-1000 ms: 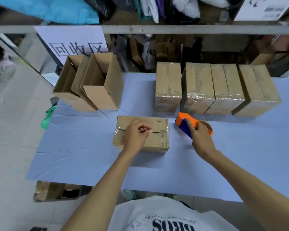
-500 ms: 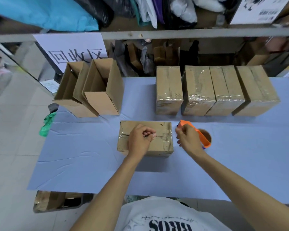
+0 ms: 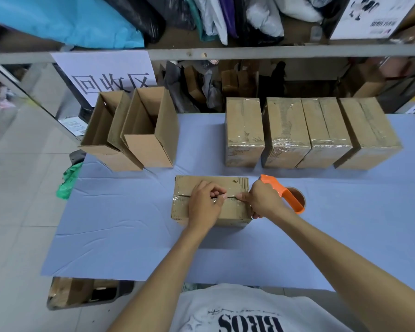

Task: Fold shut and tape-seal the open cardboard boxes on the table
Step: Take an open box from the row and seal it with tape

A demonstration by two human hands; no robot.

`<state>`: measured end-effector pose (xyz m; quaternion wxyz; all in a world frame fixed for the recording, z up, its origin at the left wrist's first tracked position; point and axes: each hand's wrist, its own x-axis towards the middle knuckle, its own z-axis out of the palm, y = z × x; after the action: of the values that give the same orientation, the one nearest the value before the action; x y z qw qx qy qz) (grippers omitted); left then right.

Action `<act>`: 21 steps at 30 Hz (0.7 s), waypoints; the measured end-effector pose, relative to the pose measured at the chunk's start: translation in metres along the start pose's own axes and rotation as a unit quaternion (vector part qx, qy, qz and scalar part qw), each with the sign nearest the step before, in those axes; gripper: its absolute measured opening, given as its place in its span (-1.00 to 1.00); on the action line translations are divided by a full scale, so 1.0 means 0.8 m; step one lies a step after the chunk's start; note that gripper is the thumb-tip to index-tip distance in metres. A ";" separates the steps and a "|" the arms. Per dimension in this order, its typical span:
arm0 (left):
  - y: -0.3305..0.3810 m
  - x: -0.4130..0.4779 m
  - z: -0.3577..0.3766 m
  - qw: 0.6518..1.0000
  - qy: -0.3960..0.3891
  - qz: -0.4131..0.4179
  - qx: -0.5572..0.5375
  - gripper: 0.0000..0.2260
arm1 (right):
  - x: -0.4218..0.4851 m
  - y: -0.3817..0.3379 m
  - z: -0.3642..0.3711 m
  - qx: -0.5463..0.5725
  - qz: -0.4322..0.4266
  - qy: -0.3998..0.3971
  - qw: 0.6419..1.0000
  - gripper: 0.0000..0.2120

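Blue-covered desk (image 3: 120, 236), front middle: the box (image 3: 194, 185) lies folded shut. The right hand (image 3: 264, 200), gripping the tape dispenser (image 3: 288, 197), has moved onto its right end. The left hand (image 3: 205, 204) rests curled on the seam, its hold unclear.

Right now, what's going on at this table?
A person is sealing a cardboard box lying on the blue-covered table. The left hand rests with curled fingers on the closed flaps at the centre seam. The right hand grips an orange tape dispenser at the seam's right end. Four taped boxes stand in a row at the back right. Two open boxes wait at the back left, not yet folded shut.
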<state>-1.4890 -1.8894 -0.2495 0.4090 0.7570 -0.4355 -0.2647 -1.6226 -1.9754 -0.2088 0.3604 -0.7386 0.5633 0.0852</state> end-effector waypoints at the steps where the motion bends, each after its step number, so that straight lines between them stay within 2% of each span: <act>1: 0.000 -0.001 0.000 1.000 0.001 0.007 0.018 -0.87 | -0.002 0.000 -0.003 -0.011 0.005 -0.014 1.000 -0.55; 4: 0.000 -0.002 0.001 0.999 0.005 0.023 0.049 -0.90 | -0.015 -0.004 -0.008 -0.137 0.000 -0.008 0.991 -0.50; 8: -0.001 -0.003 0.000 0.998 0.003 0.027 0.059 -0.92 | -0.020 -0.002 -0.012 -0.241 -0.043 0.058 0.968 -0.51; 11: -0.002 -0.003 -0.001 0.997 -0.004 0.032 0.064 -0.92 | -0.017 -0.006 -0.010 -0.184 -0.054 0.013 0.981 -0.56; 14: -0.002 -0.003 -0.002 0.997 -0.007 0.036 0.065 -0.92 | -0.011 -0.004 -0.015 -0.060 0.008 -0.087 0.994 -0.44; 16: -0.001 -0.003 -0.002 0.997 -0.009 0.035 0.066 -0.91 | -0.013 -0.002 -0.019 -0.058 0.017 -0.107 0.992 -0.40; 19: 0.000 0.000 -0.003 0.997 -0.020 0.028 0.062 -0.89 | -0.019 -0.006 -0.017 -0.194 -0.021 -0.030 0.980 -0.51; 21: 0.002 0.000 -0.004 0.997 -0.027 0.025 0.065 -0.89 | -0.015 -0.007 -0.015 -0.212 -0.055 0.021 0.976 -0.58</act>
<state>-1.4874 -1.8891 -0.2463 0.3536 0.7632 -0.4816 -0.2462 -1.6251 -1.9730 -0.1916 0.1880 -0.8298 0.4983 0.1667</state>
